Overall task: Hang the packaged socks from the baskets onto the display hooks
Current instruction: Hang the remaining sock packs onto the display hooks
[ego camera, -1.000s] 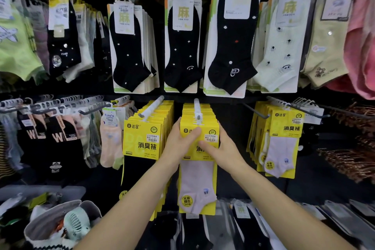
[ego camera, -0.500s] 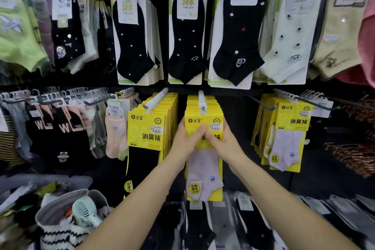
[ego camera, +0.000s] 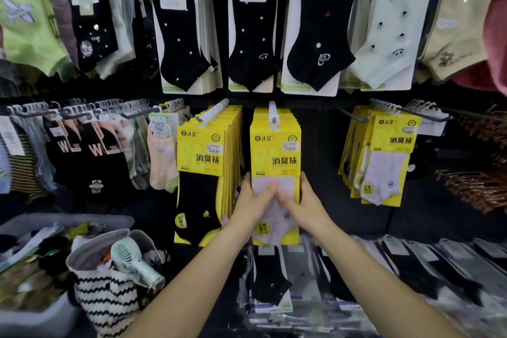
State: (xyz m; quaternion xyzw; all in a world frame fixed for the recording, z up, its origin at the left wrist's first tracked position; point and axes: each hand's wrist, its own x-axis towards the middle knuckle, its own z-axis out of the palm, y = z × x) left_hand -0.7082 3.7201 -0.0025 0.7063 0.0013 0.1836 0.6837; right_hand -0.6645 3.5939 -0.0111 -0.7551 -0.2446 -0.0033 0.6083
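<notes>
The yellow sock pack hangs frontmost on the centre display hook. The left hand and right hand grip its side edges, thumbs meeting on the pale sock. Lower left, a striped bag holds a handheld fan.

Both my bare forearms reach up from the lower edge and draw together toward the wrists. My left hand and right hand sit side by side, thumbs angled inward and nearly meeting. Their fingers are hooked round opposite edges of the yellow sock pack.
</notes>
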